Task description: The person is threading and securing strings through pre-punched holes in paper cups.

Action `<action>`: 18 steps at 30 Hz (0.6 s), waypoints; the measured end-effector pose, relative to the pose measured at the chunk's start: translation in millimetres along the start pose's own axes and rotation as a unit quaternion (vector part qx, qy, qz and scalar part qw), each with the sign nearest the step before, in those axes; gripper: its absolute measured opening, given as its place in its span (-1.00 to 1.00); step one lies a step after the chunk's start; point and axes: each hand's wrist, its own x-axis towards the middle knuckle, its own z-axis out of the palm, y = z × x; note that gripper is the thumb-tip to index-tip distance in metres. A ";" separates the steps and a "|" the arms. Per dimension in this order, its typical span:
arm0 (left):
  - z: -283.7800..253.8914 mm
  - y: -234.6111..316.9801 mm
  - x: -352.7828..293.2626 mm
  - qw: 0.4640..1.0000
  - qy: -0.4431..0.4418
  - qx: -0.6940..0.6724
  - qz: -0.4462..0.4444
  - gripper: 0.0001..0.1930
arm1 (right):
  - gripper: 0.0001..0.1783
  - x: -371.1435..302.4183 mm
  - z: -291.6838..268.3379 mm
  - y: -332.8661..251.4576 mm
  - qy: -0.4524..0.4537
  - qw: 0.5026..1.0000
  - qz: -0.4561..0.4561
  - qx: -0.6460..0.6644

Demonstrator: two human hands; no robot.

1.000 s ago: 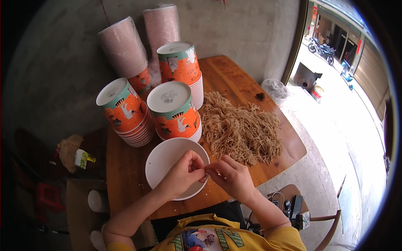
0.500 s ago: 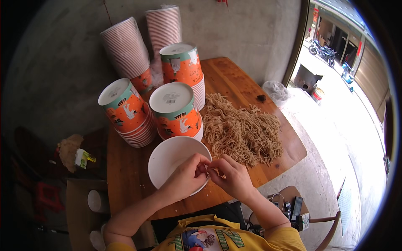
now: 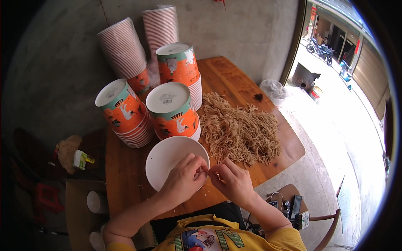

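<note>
A white paper bucket (image 3: 167, 154) lies tilted at the table's near edge with its open mouth toward me. A small dark hole shows in its wall, near the left rim. My left hand (image 3: 184, 178) reaches over the mouth, fingers curled into a pinch. At the bucket's right rim my right hand (image 3: 232, 182) is closed too, its thumb and forefinger meeting the left fingertips. Whatever the fingertips grip is too small and covered to make out. Just beyond my right hand, a heap of tan cords (image 3: 243, 129) spreads over the wooden table (image 3: 132, 184).
Upside-down stacks of orange and green paper buckets (image 3: 168, 100) stand behind the bucket. Taller plastic-wrapped stacks (image 3: 123, 48) lean by the wall. A cardboard box (image 3: 79, 213) with white buckets is at lower left. A wooden chair (image 3: 331, 234) stands at right.
The view has shifted slightly, moving the table and stacks a little left in it. My fingers have moved slightly at the bucket's right rim, both hands still pinched together.
</note>
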 end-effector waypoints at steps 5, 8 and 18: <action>0.0 1.4 -3.1 0.999 0.024 0.033 0.020 -0.85 | -0.82 -6.7 5.0 -2.6 0.005 1.000 0.004 0.007; 1.5 5.4 -6.2 0.999 0.028 -0.011 -0.012 -0.86 | -0.81 -9.1 6.0 -5.2 0.025 0.999 -0.016 -0.011; 5.5 -3.2 -12.7 0.996 0.034 -0.083 -0.028 -0.84 | -0.80 -15.0 13.2 -3.6 0.054 0.997 -0.049 -0.021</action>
